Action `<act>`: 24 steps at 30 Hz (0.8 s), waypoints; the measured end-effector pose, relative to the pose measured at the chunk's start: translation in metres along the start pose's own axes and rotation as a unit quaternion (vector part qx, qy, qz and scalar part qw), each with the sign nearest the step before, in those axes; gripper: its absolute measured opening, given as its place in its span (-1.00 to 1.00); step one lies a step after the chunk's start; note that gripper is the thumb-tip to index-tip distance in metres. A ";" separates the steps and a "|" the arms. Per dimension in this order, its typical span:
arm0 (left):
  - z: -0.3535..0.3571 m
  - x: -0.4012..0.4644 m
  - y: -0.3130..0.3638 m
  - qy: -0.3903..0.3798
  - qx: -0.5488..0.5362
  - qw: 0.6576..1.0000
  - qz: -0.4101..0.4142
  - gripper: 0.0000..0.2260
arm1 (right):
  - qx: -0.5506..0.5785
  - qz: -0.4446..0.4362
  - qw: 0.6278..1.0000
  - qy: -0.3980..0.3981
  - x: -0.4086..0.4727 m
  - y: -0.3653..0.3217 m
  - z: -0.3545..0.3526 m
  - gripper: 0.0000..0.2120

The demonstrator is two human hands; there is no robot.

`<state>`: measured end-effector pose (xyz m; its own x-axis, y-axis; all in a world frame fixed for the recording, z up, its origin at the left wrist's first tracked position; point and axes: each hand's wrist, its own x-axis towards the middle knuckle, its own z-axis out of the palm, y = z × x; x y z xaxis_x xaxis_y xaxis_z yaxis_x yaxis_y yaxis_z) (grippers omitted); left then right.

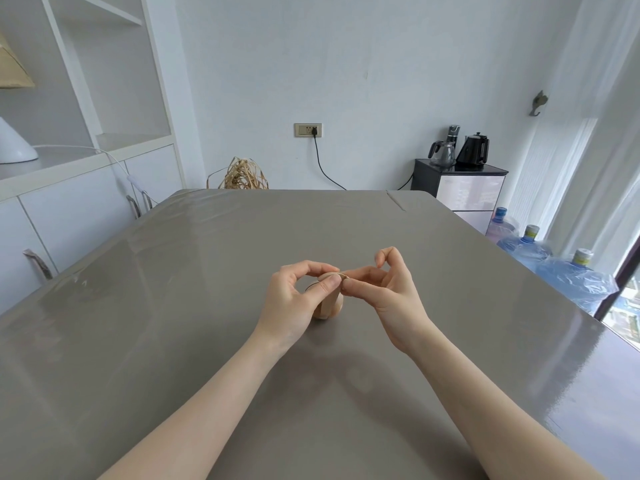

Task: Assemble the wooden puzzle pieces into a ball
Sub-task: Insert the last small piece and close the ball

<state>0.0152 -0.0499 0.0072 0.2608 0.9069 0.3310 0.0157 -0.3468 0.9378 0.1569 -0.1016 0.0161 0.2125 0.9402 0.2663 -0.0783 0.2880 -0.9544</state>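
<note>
Ball: pale wooden ball [329,308], partly assembled, standing on the desk [173,306] near its middle.
Upper part: hidden behind fingers.
Loose piece: thin curved wooden piece [343,276] at the ball's top, tilted.

I'm sat at a grey glossy bench [207,306]. Pale blue-white wall [346,64] ahead w/ a socket [308,130], black cable [322,164] plugged in & trailing down. White shelving + cupboards [86,188] on my left, white lamp base [14,143] on the ledge. Straw-like bundle [244,174] behind the bench's far edge. Right corner: small black cabinet [460,188] w/ glass jug [443,153] & black kettle [474,150] on top. Blue water bottles [526,247] on floor by sheer white curtains [588,150]; daylight from the right.
</note>
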 end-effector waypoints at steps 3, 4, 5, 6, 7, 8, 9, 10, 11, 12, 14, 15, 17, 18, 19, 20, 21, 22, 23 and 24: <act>0.003 -0.002 0.000 0.015 -0.025 1.000 0.009 -0.97 | 0.008 -0.001 1.000 0.002 0.000 -0.001 0.000 -0.60; 0.003 -0.002 0.000 0.021 -0.025 0.999 0.013 -0.98 | 0.010 0.004 1.000 0.007 0.000 -0.001 0.000 -0.62; 0.004 -0.002 0.000 0.027 -0.025 0.999 0.015 -0.97 | 0.011 0.009 1.000 0.011 0.000 -0.001 0.000 -0.65; 0.004 -0.002 0.000 0.031 -0.031 0.999 0.014 -0.96 | 0.009 0.014 1.000 0.013 0.000 -0.001 0.000 -0.67; 0.004 -0.002 -0.001 0.036 -0.043 0.998 0.009 -0.95 | 0.006 0.019 1.000 0.010 0.000 0.000 0.000 -0.68; 0.004 -0.002 0.000 0.040 -0.060 0.997 0.003 -0.93 | 0.001 0.024 1.000 0.003 0.000 0.001 0.000 -0.67; 0.004 -0.001 -0.001 0.044 -0.075 0.996 -0.001 -0.93 | -0.005 0.030 0.999 -0.008 0.000 0.001 0.000 -0.66; 0.004 -0.001 -0.001 0.048 -0.085 0.995 -0.003 -0.93 | -0.011 0.037 0.999 -0.021 0.000 0.002 0.001 -0.65; 0.003 0.000 -0.002 0.050 -0.089 0.995 -0.003 -0.93 | -0.016 0.042 0.998 -0.032 -0.001 0.003 0.002 -0.66; 0.002 0.000 -0.001 0.051 -0.096 0.994 -0.005 -0.93 | -0.019 0.045 0.998 -0.041 -0.001 0.003 0.003 -0.68; 0.002 -0.001 0.002 0.053 -0.115 0.992 -0.012 -0.92 | -0.021 0.047 0.997 -0.049 -0.002 0.003 0.005 -0.72; 0.002 -0.001 0.003 0.053 -0.121 0.991 -0.013 -0.91 | -0.021 0.047 0.997 -0.051 -0.003 0.003 0.006 -0.73; 0.003 -0.001 0.004 0.049 -0.133 0.990 -0.014 -0.90 | -0.023 0.047 0.997 -0.057 -0.003 0.003 0.006 -0.72; 0.003 -0.001 0.005 0.047 -0.137 0.989 -0.015 -0.90 | -0.025 0.048 0.997 -0.062 -0.003 0.003 0.006 -0.72; 0.002 -0.001 0.004 0.045 -0.135 0.990 -0.015 -0.90 | -0.028 0.047 0.996 -0.067 -0.003 0.003 0.006 -0.72; 0.003 -0.001 0.003 0.041 -0.133 0.990 -0.015 -0.89 | -0.030 0.047 0.996 -0.070 -0.003 0.003 0.007 -0.72; 0.002 0.000 0.002 0.036 -0.127 0.991 -0.017 -0.89 | -0.030 0.047 0.996 -0.071 -0.003 0.003 0.007 -0.72; 0.002 0.000 0.001 0.031 -0.122 0.992 -0.018 -0.89 | -0.028 0.048 0.996 -0.069 -0.003 0.004 0.007 -0.71; 0.001 0.001 -0.001 0.025 -0.113 0.993 -0.018 -0.89 | -0.027 0.050 0.996 -0.065 -0.003 0.004 0.007 -0.70; 0.001 0.001 -0.002 0.020 -0.102 0.994 -0.017 -0.89 | -0.026 0.052 0.997 -0.058 -0.003 0.004 0.007 -0.69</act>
<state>0.0161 -0.0487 0.0055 0.2256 0.9271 0.2993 -0.1734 -0.2641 0.9488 0.1494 -0.1017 0.0122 0.0920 0.9802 0.1755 -0.0422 0.1799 -0.9828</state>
